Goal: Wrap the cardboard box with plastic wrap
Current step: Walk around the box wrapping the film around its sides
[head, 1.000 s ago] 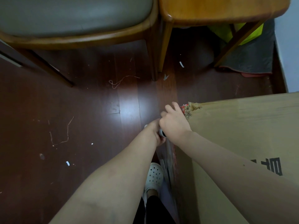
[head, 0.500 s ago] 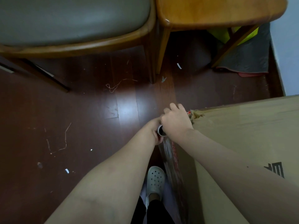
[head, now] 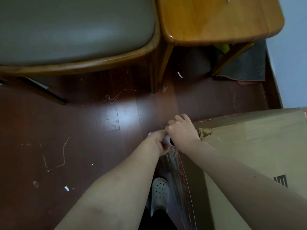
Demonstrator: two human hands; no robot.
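Observation:
A large cardboard box (head: 259,146) fills the lower right, its top face shiny and its near top corner torn. Just off that corner, my left hand (head: 160,143) and my right hand (head: 181,130) both grip a plastic wrap roll (head: 168,141); only its white tube end shows between them. A clear sheet of plastic wrap (head: 176,178) runs from the roll down along the box's left side face.
A grey-cushioned wooden chair (head: 74,30) and a wooden table (head: 216,19) stand beyond the hands. A dark mat (head: 245,67) lies under the table by the right wall. Threads and paper scraps litter the dark floor (head: 66,130). My white shoe (head: 160,195) stands beside the box.
Both hands and the roll have shifted slightly forward past the box's torn corner. More of the box's far edge and the tabletop shows now.

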